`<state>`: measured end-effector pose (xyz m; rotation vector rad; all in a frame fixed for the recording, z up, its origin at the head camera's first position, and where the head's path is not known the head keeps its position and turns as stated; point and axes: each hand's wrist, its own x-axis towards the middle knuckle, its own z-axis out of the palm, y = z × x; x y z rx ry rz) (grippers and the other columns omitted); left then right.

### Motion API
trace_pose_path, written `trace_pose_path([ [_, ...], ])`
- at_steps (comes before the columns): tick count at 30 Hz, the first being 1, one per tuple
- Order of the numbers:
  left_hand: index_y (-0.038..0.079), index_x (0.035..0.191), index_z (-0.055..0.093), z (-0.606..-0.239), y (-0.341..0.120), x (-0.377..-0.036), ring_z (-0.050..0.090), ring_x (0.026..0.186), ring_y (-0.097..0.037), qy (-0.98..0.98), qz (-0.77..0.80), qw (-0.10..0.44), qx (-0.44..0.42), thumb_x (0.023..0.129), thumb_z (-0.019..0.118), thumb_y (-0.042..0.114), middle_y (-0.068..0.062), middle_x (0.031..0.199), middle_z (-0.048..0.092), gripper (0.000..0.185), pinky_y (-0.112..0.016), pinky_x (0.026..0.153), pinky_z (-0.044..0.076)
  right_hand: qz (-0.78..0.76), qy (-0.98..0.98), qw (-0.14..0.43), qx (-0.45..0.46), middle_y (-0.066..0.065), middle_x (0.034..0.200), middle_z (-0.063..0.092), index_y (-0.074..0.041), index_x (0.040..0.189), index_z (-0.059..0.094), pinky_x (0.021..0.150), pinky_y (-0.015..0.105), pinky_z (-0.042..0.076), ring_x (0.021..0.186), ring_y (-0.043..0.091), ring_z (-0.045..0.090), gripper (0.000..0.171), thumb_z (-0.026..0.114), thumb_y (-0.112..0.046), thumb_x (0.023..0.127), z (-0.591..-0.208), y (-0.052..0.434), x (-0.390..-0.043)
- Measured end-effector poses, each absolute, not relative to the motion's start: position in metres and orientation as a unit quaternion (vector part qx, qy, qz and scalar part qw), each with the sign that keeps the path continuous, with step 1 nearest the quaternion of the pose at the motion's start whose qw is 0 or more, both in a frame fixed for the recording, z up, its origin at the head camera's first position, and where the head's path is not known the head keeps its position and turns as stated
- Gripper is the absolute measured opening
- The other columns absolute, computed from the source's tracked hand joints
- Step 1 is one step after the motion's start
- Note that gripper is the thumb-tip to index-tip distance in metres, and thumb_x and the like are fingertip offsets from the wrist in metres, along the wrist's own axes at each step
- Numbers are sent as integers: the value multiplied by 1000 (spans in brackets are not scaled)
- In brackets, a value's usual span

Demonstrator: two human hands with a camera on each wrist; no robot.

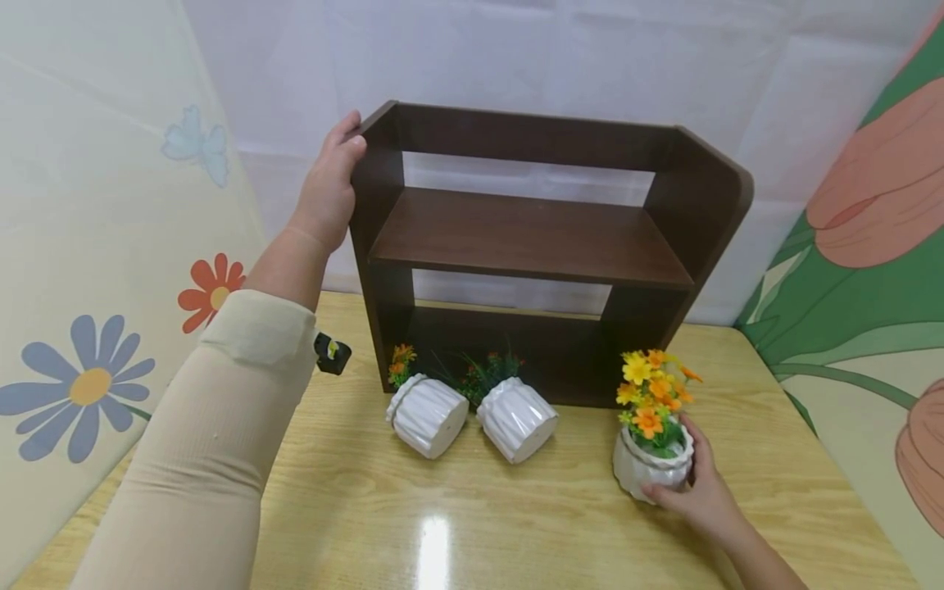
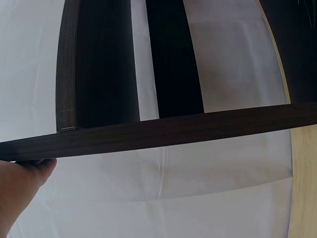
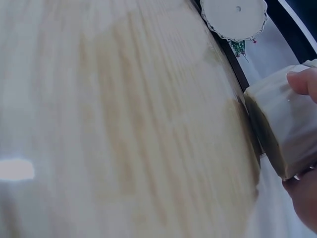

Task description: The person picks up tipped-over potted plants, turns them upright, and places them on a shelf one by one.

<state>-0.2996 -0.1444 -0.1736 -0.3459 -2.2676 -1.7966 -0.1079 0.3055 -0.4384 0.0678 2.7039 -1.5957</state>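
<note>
My left hand (image 1: pixel 328 184) rests against the outer face of the dark brown shelf's (image 1: pixel 531 233) left side panel, near its top, fingers reaching toward the back edge. From the left wrist view, the same hand (image 2: pixel 22 186) touches that panel (image 2: pixel 163 131) from outside. At the right, my right hand (image 1: pixel 701 492) grips a white ribbed flowerpot (image 1: pixel 649 467) with yellow and orange flowers (image 1: pixel 652 389), thumb on the near side and fingers round the far side. In the right wrist view the pot (image 3: pixel 285 119) shows between thumb and fingers.
Two white pots, the left one (image 1: pixel 428 415) and the middle one (image 1: pixel 518 419), lie tipped before the shelf's lower opening, bases facing me, plants pointing inward. A small black object (image 1: pixel 332 354) shows beside my left sleeve. White cloth (image 1: pixel 487 49) hangs behind the wooden table (image 1: pixel 354 508).
</note>
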Motion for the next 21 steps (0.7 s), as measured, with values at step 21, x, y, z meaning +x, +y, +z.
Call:
trace_pose_path([
  [21,36,156,16,-174,-145,-299,14,149,-8,-773,-613,113,-116,104,22,42,15,164,12,53,-35,122,17,-531,846,13,47,32,159,-2,-11,155,-15,110,70,13,144,50,8,121,77,-4,76,-443,306,-105],
])
